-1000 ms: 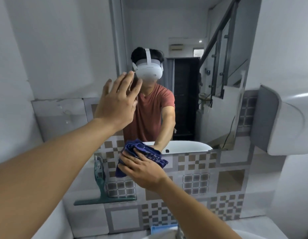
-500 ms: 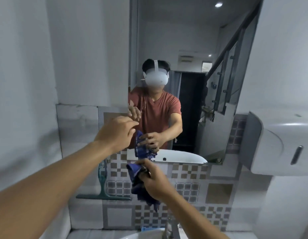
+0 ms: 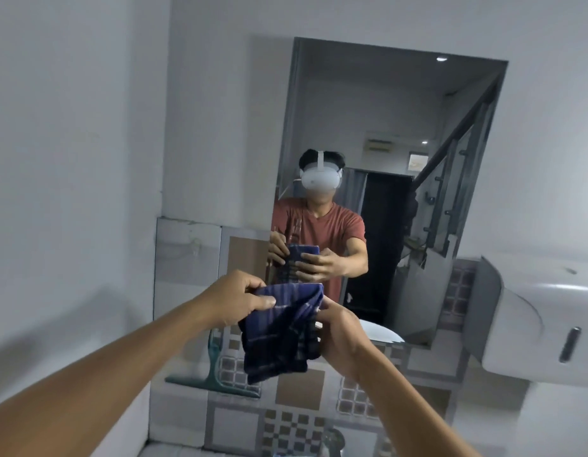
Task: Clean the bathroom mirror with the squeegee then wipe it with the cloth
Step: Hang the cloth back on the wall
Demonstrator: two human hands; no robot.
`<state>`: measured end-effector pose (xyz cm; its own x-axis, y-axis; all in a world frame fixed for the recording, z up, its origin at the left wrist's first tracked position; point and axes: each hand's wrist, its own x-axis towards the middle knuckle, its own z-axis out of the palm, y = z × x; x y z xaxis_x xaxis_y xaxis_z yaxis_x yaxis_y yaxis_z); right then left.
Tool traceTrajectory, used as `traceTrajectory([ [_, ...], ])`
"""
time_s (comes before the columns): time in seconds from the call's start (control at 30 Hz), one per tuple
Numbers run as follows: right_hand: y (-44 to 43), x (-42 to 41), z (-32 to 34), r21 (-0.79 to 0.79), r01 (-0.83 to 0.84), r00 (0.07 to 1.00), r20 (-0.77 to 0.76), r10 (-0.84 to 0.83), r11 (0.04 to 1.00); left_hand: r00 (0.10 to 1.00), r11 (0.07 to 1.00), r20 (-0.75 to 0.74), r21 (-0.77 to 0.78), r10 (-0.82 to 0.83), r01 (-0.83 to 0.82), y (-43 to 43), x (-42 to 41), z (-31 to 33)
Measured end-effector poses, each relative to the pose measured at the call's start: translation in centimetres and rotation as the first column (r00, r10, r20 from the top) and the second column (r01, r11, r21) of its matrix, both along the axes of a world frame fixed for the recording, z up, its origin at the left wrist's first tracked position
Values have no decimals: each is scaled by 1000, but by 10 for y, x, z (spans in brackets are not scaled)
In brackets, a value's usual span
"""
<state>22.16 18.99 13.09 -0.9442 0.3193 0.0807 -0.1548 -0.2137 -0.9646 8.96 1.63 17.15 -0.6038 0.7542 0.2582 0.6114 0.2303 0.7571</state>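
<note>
A dark blue checked cloth [image 3: 277, 338] hangs between my two hands in front of the lower part of the mirror [image 3: 378, 127], apart from the glass. My left hand [image 3: 239, 300] pinches its upper left edge and my right hand [image 3: 340, 334] grips its right side. The tall mirror on the white wall reflects a person in a red shirt holding the same cloth. A green squeegee [image 3: 213, 374] leans on the tiled wall below the mirror's left side, partly hidden behind the cloth.
A white wall dispenser [image 3: 543, 318] sticks out at the right, close to the mirror's lower right corner. Patterned tiles [image 3: 299, 390] cover the wall under the mirror. A chrome tap [image 3: 333, 440] shows at the bottom edge.
My left hand has come down off the mirror and taken hold of the cloth. The right hand lifted the cloth off the glass, and the view tilted up.
</note>
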Motion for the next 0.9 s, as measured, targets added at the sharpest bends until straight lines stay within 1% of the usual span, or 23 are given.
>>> traceTrajectory([
  [0.07,-3,1,7,-10,-55,998,7,55,998,998,998,-28,-3,61,-61,-7,-2,10],
  [0.1,-7,2,12,21,-73,997,-8,73,997,995,996,-48,-7,86,-86,-12,-5,15],
  [0.17,-19,-3,19,196,-33,997,-55,45,980,990,993,-79,-19,117,-119,-24,-11,24],
  [0.23,-30,-16,25,400,58,991,-131,-5,915,986,989,-90,-13,143,-145,-38,-17,34],
  [0.27,-34,-25,28,459,102,986,-165,-28,882,984,988,-97,-7,150,-152,-45,-20,39],
  [0.3,-38,-33,32,486,134,981,-191,-45,863,983,988,-102,2,152,-153,-52,-24,44],
  [0.37,-44,-49,40,509,149,975,-217,-41,848,981,987,-112,29,160,-158,-66,-32,53],
  [0.53,-58,-84,54,523,101,972,-231,27,846,982,987,-100,25,162,-160,-90,-55,61],
  [0.6,-63,-99,59,506,105,974,-225,13,856,971,982,-144,32,190,-187,-93,-66,58],
  [0.7,-68,-121,66,485,144,967,-255,-18,862,931,964,-248,79,267,-255,-92,-79,55],
  [0.77,-69,-136,72,480,188,958,-281,-53,857,931,963,-247,111,267,-246,-91,-89,53],
  [0.83,-68,-150,79,509,219,950,-305,-63,832,934,960,-230,134,272,-247,-92,-98,51],
  [0.9,-65,-164,88,603,272,941,-328,-77,750,909,942,-264,182,323,-282,-91,-108,54],
])
